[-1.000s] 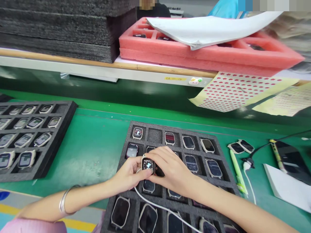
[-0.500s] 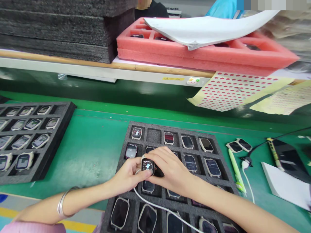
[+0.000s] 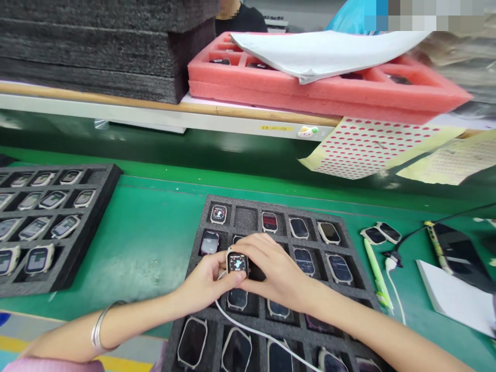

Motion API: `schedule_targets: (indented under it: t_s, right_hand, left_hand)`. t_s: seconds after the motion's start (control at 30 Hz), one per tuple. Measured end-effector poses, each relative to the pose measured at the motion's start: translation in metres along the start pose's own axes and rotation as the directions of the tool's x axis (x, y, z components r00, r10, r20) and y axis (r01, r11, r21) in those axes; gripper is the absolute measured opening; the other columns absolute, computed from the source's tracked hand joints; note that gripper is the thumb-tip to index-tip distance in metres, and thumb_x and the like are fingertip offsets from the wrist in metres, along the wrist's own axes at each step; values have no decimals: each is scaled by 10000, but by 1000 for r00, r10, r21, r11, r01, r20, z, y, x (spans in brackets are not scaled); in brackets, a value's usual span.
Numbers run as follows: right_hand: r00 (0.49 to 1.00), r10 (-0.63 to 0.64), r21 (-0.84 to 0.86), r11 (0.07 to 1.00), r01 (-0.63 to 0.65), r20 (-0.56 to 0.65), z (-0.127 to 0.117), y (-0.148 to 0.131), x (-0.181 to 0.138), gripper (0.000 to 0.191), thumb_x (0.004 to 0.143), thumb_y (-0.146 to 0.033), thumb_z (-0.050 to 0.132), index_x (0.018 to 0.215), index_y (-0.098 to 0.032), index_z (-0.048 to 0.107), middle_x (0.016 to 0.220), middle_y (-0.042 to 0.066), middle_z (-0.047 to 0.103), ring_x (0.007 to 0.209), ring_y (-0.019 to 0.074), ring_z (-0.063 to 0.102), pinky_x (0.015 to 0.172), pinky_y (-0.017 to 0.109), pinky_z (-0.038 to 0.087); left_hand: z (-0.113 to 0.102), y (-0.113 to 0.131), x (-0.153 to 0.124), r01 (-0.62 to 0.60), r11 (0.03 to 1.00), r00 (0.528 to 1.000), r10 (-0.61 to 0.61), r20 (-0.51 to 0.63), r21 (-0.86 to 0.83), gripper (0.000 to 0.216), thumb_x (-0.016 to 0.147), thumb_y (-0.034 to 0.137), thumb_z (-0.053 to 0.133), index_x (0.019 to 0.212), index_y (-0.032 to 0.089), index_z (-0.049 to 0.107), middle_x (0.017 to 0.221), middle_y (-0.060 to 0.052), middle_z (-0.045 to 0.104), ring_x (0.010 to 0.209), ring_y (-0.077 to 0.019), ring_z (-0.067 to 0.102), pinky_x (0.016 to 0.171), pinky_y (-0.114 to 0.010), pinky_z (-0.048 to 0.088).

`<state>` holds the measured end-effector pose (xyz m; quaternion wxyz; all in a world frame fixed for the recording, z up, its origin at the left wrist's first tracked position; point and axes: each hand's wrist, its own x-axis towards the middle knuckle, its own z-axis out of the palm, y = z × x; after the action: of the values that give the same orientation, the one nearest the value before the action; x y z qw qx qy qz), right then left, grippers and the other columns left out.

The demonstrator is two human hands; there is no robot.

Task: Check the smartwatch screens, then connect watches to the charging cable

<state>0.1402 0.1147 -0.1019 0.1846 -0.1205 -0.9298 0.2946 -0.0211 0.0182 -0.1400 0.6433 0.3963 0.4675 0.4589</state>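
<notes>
My left hand (image 3: pixel 204 282) and my right hand (image 3: pixel 273 271) meet over a black foam tray (image 3: pixel 248 214) of watch bodies. Between their fingertips they pinch one small watch body (image 3: pixel 236 263) with a lit dial, held just above the tray's middle rows. A white cable (image 3: pixel 251 330) runs from under the watch body toward me across the tray. Several other watch bodies lie in the tray's pockets, some with lit screens, such as the one at the far left corner (image 3: pixel 218 214). One pocket beside it stands empty.
A second black foam tray (image 3: pixel 95 204) with several watch bodies lies at the left. Right of the main tray are two loose watch bodies (image 3: pixel 382 233), a green pen (image 3: pixel 374 272), a dark phone (image 3: pixel 461 253) and a white pad (image 3: pixel 455 298). Pink foam trays (image 3: pixel 325 95) sit on the shelf behind.
Both hands stay on the lit watch body; it has shifted only very slightly. The view has drifted a little.
</notes>
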Motion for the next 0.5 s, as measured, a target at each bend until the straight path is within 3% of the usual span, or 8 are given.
schedule_targets:
  t_s: [0.1,0.2,0.23,0.37,0.5]
  right_hand:
    - [997,69,117,991,-66,-21,-14,18,12,399,774,-313,746,1100,-195,550,1099,84,574,1027,223,554,883,357,466]
    - [976,166,-99,979,-181,-138,-19,46,25,390,786,-346,732,1100,-180,572,1042,86,563,1004,236,551,881,381,463]
    - [975,185,-222,952,-209,-123,-18,54,28,398,792,-358,724,1111,-169,578,1025,94,566,988,249,550,870,404,463]
    - [978,203,-358,911,-205,-43,-27,66,25,458,800,-336,717,1190,-144,575,1061,130,592,998,299,541,839,460,453]
    - [946,294,-529,829,-182,136,-53,56,8,293,836,-234,682,1112,-149,632,1042,125,630,978,298,579,807,427,455]
  left_hand:
    - [-2,-5,0,26,999,997,-24,72,-22,483,705,391,761,1082,157,570,920,-27,618,529,-61,364,501,-204,295]
    - [-2,-7,0,50,999,993,-48,107,-16,431,712,343,764,1037,154,552,966,-45,633,498,-40,320,480,-198,267]
    - [-2,-7,0,49,999,993,-47,105,-15,391,732,343,747,1013,151,554,960,-46,634,507,-41,335,486,-195,277]
    - [0,-8,0,52,999,992,-51,112,-9,353,775,365,702,1015,151,557,934,-42,632,485,-31,336,446,-179,261]
    - [1,-6,-1,66,998,987,-67,149,10,366,787,364,690,1040,148,538,968,-56,627,434,-10,336,372,-162,236]
